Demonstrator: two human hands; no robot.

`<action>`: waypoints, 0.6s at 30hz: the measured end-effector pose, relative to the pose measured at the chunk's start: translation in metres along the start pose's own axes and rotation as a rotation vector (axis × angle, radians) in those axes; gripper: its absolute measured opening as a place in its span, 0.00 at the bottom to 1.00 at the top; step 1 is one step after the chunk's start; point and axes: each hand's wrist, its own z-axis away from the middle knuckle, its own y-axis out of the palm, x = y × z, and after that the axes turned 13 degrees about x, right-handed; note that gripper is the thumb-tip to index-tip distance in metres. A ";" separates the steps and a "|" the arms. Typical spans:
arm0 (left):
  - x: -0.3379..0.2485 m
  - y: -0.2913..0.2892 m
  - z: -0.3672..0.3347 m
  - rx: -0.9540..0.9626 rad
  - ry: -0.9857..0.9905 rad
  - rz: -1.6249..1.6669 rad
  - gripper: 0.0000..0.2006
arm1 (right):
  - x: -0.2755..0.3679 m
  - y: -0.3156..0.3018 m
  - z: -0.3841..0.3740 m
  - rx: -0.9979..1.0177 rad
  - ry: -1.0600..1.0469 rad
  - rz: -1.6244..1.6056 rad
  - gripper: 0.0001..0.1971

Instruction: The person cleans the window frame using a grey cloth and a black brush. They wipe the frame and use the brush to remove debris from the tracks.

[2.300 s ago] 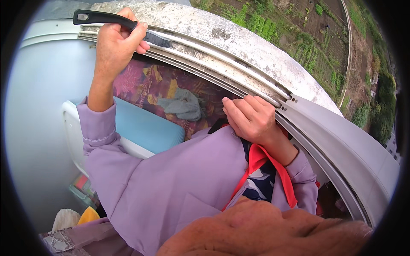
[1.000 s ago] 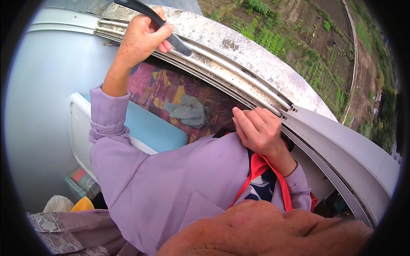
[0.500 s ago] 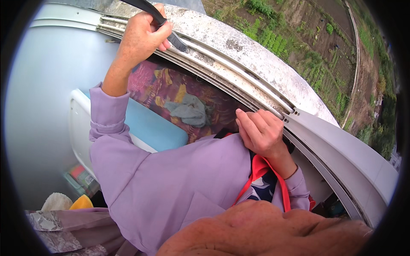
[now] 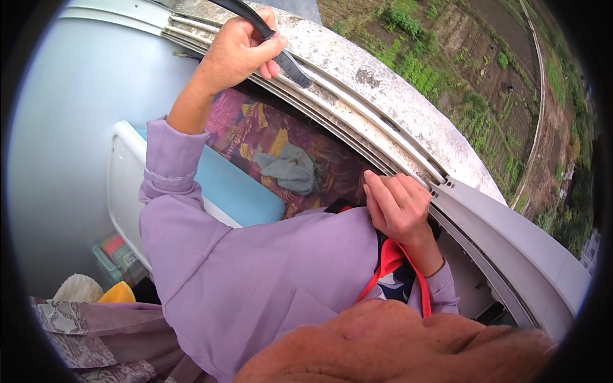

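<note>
My left hand (image 4: 239,54) is closed round the curved black handle of a brush (image 4: 294,69). The brush's dark head rests in the dirty window track (image 4: 348,105), pointing right along the grooves. Farther right, my right hand (image 4: 401,205) has its fingers curled in at the inner edge of the same track, near the track's right end. Nothing shows in its fingers, though its palm side is hidden. Below the track, a crumpled grey-blue cloth (image 4: 290,169) lies on a purple and yellow patterned fabric (image 4: 239,121).
Outside the track runs a weathered, stained white ledge (image 4: 396,83), with garden plots (image 4: 440,57) far below. A white window frame (image 4: 511,220) stands at the right. Inside are a light blue cushion-like block (image 4: 236,188), a white panel (image 4: 124,172) and a plastic box (image 4: 118,255).
The brush and my left hand have slid a little to the right along the track. My right hand stays at the track's edge. The whole view has shifted slightly.
</note>
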 end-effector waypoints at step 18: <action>0.035 -0.062 0.000 -0.039 -0.100 -0.177 0.09 | 0.000 -0.001 0.006 0.005 -0.013 -0.008 0.13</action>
